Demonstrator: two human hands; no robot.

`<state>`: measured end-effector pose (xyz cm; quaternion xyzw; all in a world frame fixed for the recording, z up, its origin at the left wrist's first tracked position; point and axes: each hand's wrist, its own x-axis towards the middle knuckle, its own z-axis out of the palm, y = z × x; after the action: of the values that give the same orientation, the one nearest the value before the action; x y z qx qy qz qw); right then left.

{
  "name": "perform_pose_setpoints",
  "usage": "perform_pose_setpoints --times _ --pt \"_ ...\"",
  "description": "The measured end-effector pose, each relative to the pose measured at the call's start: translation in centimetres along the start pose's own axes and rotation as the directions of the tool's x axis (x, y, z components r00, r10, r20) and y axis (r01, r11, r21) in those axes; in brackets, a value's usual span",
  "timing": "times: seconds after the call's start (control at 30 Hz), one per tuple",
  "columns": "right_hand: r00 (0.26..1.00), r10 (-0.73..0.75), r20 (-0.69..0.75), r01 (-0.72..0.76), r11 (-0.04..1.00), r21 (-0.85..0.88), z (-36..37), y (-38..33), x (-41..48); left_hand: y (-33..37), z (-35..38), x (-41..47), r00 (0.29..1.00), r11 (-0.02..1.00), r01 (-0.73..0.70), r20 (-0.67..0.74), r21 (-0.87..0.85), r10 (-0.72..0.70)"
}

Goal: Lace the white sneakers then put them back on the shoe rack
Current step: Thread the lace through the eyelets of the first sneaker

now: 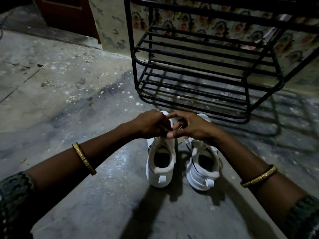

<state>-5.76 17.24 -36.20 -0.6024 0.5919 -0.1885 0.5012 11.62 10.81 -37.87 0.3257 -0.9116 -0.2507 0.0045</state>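
Observation:
Two white sneakers stand side by side on the concrete floor, heels toward me: the left sneaker (160, 163) and the right sneaker (203, 164). Both of my hands meet above the front of the left sneaker. My left hand (148, 124) pinches the lace near the eyelets. My right hand (191, 125) curls its fingers around the white lace beside it. The hands hide the eyelets and most of the lace. The black metal shoe rack (198, 71) stands just beyond the shoes, its shelves bare.
A stained concrete floor (69, 83) stretches to the left. Behind the rack is a patterned wall, and a dark wooden door (69, 16) stands at the far left. Gold bangles ring both my forearms.

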Motion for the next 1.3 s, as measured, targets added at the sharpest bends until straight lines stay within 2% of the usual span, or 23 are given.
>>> perform_pose_setpoints --times 0.1,0.3,0.4,0.5,0.6,0.67,0.7,0.73,0.77,0.8,0.83,0.87,0.9,0.97,1.0,1.07,1.13,1.3 --pt "0.999 0.048 0.013 -0.049 0.999 0.019 0.2 1.3 0.5 0.2 -0.6 -0.1 0.999 0.999 -0.040 -0.024 -0.010 0.040" --pt "1.000 0.019 -0.020 -0.019 1.000 0.008 0.1 1.8 0.5 1.1 0.3 -0.7 0.959 0.964 -0.089 -0.239 0.252 0.151" --pt "1.000 0.006 -0.013 -0.007 0.998 -0.066 0.6 2.1 0.4 1.2 0.3 -0.7 0.947 0.966 -0.073 -0.286 0.246 0.144" --pt "0.995 -0.024 -0.101 0.014 0.996 -0.093 0.8 2.8 0.8 1.0 0.2 -0.9 0.947 0.971 -0.076 -0.290 0.227 0.141" --pt "0.979 -0.053 -0.194 0.035 0.995 -0.096 0.5 3.4 1.4 0.8 0.9 -1.5 0.917 0.953 -0.089 -0.350 0.290 0.192" --pt "0.978 -0.084 -0.190 0.051 0.984 -0.172 0.6 3.4 1.8 0.6 1.5 -1.8 0.883 0.934 -0.091 -0.405 0.345 0.236" --pt "0.982 -0.088 -0.165 0.049 0.973 -0.227 0.8 3.4 1.9 0.5 1.7 -1.8 0.886 0.938 -0.066 -0.413 0.339 0.212" --pt "0.986 -0.088 -0.140 0.046 0.959 -0.280 1.1 3.4 2.0 0.8 1.7 -1.7 0.907 0.954 -0.001 -0.402 0.299 0.127" --pt "0.986 -0.101 -0.136 0.052 0.943 -0.330 1.4 3.3 2.1 1.1 1.5 -1.7 0.928 0.973 0.111 -0.371 0.202 -0.029" --pt "0.976 -0.132 -0.173 0.058 0.923 -0.380 1.6 3.3 2.2 1.5 1.0 -1.5 0.927 0.967 0.255 -0.286 0.009 -0.242" --pt "0.956 -0.169 -0.240 0.057 0.909 -0.413 1.8 3.1 2.2 1.8 0.4 -1.4 0.895 0.891 0.380 -0.145 -0.249 -0.423" --pt "0.930 -0.202 -0.308 0.069 0.916 -0.395 1.8 2.7 2.1 1.7 0.0 -1.2 0.850 0.740 0.466 0.013 -0.485 -0.527" --pt "0.911 -0.206 -0.358 0.093 0.947 -0.308 1.8 1.9 1.8 1.6 -0.3 -1.1 0.813 0.593 0.523 0.149 -0.612 -0.563" --pt "0.928 -0.152 -0.341 0.133 0.988 -0.079 2.0 0.6 1.0 1.2 -0.4 -1.3 0.790 0.427 0.564 0.310 -0.707 -0.529" --pt "0.943 -0.159 -0.293 0.149 0.987 -0.057 2.2 0.1 0.5 1.0 -0.3 -1.5 0.787 0.362 0.570 0.363 -0.738 -0.500" --pt "0.938 -0.241 -0.248 0.189 0.958 -0.216 2.6 -0.1 -0.1 0.9 0.0 -1.8 0.780 0.254 0.568 0.414 -0.783 -0.469" --pt "0.916 -0.269 -0.296 0.201 0.950 -0.240 2.8 0.3 0.1 1.0 0.2 -2.0 0.797 0.247 0.533 0.383 -0.809 -0.467" --pt "0.933 -0.221 -0.283 0.173 0.967 -0.185 2.2 0.8 0.5 1.4 1.0 -2.1 0.872 0.505 0.373 0.107 -0.779 -0.479"
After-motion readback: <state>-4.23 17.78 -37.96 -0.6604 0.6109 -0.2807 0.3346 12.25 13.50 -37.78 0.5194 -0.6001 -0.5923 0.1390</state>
